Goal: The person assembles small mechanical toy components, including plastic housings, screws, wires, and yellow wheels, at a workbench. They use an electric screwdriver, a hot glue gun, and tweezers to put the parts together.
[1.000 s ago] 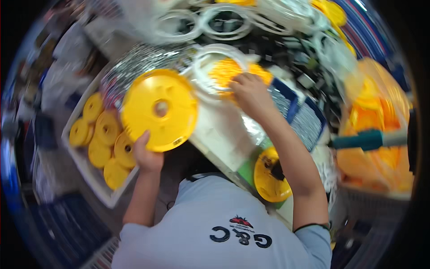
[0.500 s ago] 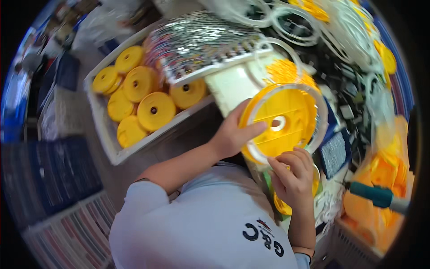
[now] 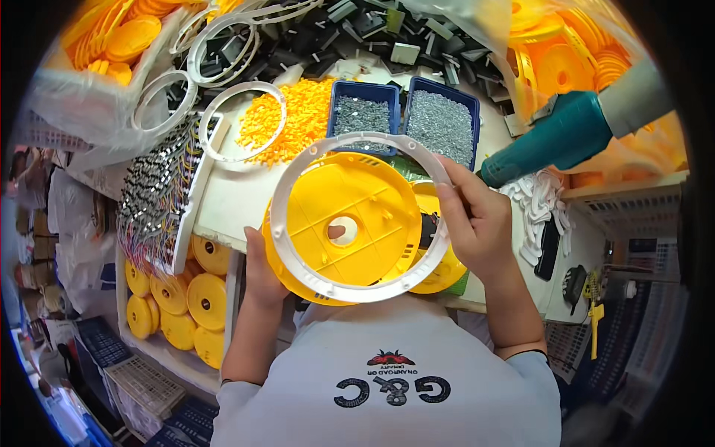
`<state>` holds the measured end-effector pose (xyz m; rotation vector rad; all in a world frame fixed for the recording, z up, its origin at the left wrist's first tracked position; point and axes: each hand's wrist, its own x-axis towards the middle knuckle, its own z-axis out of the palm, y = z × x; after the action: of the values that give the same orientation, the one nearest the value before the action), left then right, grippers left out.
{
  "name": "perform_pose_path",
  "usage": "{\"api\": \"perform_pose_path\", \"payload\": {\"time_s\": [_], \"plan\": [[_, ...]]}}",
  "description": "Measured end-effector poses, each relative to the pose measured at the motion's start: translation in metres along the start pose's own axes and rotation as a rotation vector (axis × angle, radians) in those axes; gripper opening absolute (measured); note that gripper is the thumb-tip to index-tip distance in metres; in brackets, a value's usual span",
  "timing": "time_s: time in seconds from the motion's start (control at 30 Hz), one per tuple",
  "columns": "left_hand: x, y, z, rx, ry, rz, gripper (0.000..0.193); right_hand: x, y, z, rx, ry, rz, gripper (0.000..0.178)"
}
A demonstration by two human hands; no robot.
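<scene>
A round yellow plastic disc (image 3: 372, 195), with a centre hole and raised ribs, is held in front of my body. My left hand (image 3: 267, 274) grips its left edge, and a fingertip shows through the hole. My right hand (image 3: 480, 223) pinches a white plastic ring (image 3: 279, 208) by its right side. The ring lies over the disc in view, shifted to the right of the disc's rim; whether they touch I cannot tell. Behind them, partly hidden, a second yellow round part (image 3: 449, 272) with something black inside rests on the table.
Loose yellow pieces (image 3: 305, 112) and two blue trays (image 3: 477, 108) of small metal parts lie beyond my hands. A teal power tool (image 3: 547, 138) points in from the right. White pieces (image 3: 532, 208) lie beneath it. Yellow discs fill a crate (image 3: 231, 298) at lower left.
My view has swung to the right. The ring, earlier around the disc's rim, is now offset from it. My right hand has moved from the lower edge to the ring's right side.
</scene>
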<state>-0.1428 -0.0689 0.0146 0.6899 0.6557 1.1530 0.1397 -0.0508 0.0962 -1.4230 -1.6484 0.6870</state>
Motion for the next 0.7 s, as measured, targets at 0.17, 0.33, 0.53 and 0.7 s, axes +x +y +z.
{"api": "perform_pose_path", "payload": {"time_s": [0.17,0.33,0.53,0.7], "plan": [[0.012,-0.005,0.009,-0.049,-0.055,-0.039,0.111,-0.001,0.022,0.002,-0.109,-0.053,-0.207,0.032],[0.016,-0.008,0.015,0.038,-0.048,-0.044,0.120,0.001,0.030,0.001,-0.187,-0.052,-0.242,0.032],[0.013,-0.003,0.023,0.155,-0.212,0.139,0.108,-0.006,0.032,0.007,-0.255,0.008,-0.192,0.028],[0.015,0.018,0.013,0.304,-0.118,-0.019,0.074,-0.012,0.050,-0.006,-0.004,-0.122,0.015,0.022]]}}
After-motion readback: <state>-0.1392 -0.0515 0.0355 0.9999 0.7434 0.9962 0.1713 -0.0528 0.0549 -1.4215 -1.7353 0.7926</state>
